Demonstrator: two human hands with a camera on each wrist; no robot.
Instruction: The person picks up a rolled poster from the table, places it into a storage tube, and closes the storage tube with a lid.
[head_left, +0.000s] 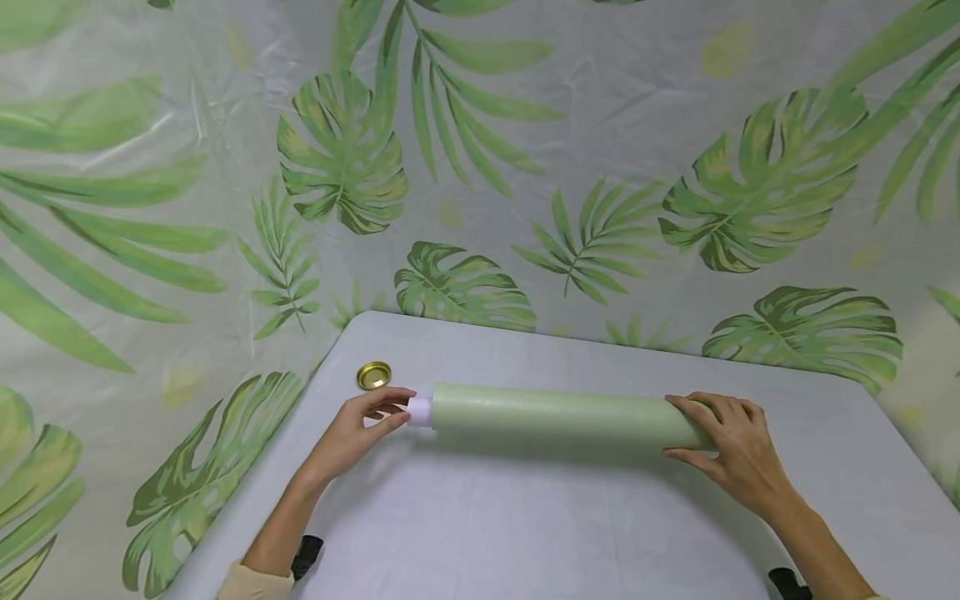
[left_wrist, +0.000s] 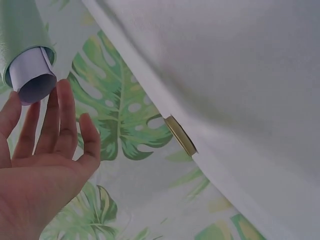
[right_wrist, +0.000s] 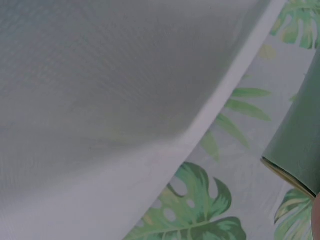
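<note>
A long pale green tube [head_left: 555, 415] is held level above the white table. From its left end sticks a short length of rolled white paper [head_left: 420, 412]; the left wrist view shows the roll [left_wrist: 31, 67] hollow, with an overlapping edge, inside the tube's opening. My left hand [head_left: 358, 427] pinches the paper's outer end between thumb and fingertips. At the other end my right hand [head_left: 738, 454] grips the tube, thumb below and fingers over the top. In the right wrist view the tube's end [right_wrist: 295, 145] shows a gold rim, and the hand is almost wholly out of frame.
A round gold lid [head_left: 373, 375] lies on the table near its left edge, just beyond my left hand. The white tabletop [head_left: 525, 533] has a rounded corner at the back left. Behind it hangs a leaf-printed sheet [head_left: 480, 208].
</note>
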